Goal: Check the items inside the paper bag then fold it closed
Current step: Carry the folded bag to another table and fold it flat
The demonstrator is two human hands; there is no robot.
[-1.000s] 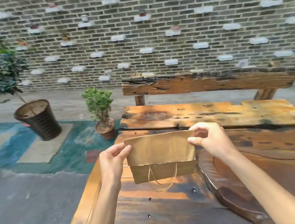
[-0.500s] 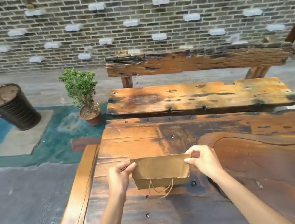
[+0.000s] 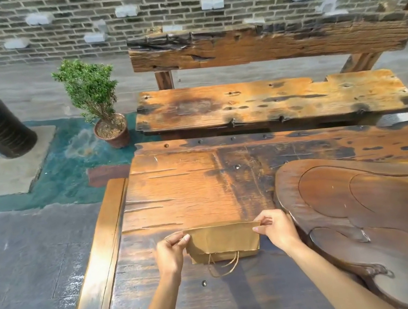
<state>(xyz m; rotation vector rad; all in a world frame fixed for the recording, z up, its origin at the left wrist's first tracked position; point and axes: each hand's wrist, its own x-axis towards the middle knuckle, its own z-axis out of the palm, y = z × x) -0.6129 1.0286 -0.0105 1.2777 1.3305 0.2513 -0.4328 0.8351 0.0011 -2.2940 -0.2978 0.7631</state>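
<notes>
Pinching the paper bag (image 3: pixel 222 241) at its folded top: left hand (image 3: pixel 170 255) and right hand (image 3: pixel 277 230) each grip a corner, bag spanning between their fingertips on the table (image 3: pixel 190 192), probably to keep the flap creased shut.

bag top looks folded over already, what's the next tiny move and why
Probably press the fold flat. The left hand and right hand pinch the top corners of the brown paper bag, its flap folded down, twine handles sticking out below, above the dark wooden table.
</notes>
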